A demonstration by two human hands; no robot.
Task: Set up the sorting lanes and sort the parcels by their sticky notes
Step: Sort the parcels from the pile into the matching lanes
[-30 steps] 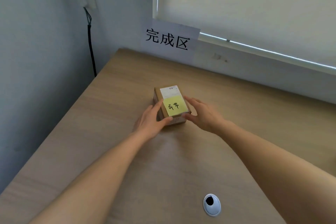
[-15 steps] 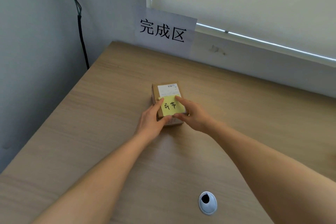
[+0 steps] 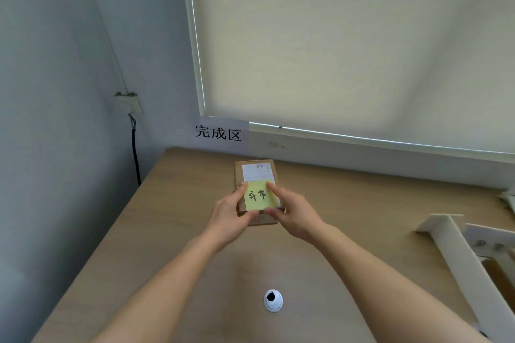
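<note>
Near the table's far edge, below the wall sign: parcel [image 3: 257, 192], flat on the table [image 3: 172, 217].
Sticky note [image 3: 259, 195]: yellow, on the parcel's top.
Left hand [image 3: 230, 216]: grasping the parcel's left side.
Right hand [image 3: 292, 213]: grasping its right side, forefinger on the note.
Right edge: white dividers [image 3: 457, 248].

1. Both bare forearms reach forward from the bottom of the view, converging towards one grip.
2. The left hand [image 3: 230, 216] takes the left side of the small brown cardboard parcel [image 3: 257, 192], forefinger up along its edge, thumb tucked at the near end.
3. The right hand [image 3: 295, 214] mirrors it, forefinger across the top, thumb meeting the left thumb.
</note>
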